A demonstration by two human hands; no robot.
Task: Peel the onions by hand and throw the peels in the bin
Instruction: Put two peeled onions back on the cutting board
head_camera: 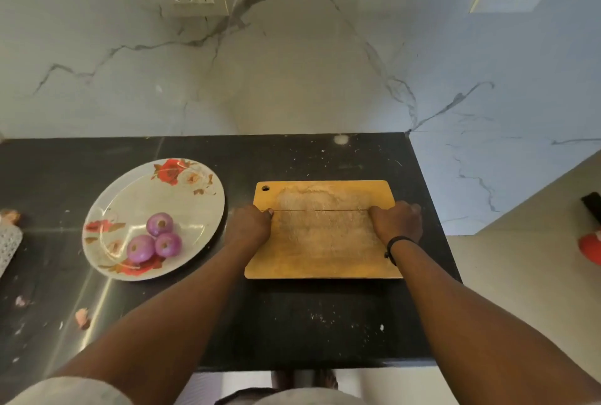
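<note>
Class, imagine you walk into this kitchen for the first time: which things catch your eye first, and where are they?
Three peeled purple onions sit clustered on a flowered plate at the left of the dark counter. To its right, the left hand and right hand grip the sides of a bare wooden cutting board.

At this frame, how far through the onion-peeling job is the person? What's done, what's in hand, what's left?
Done: three onions sit on the floral plate, purple and glossy, apparently peeled. In hand: the left hand and right hand grip opposite sides of the bare wooden cutting board; no onion is held. Left: peel scraps lie on the counter at left, not binned. No bin is in view.
</note>
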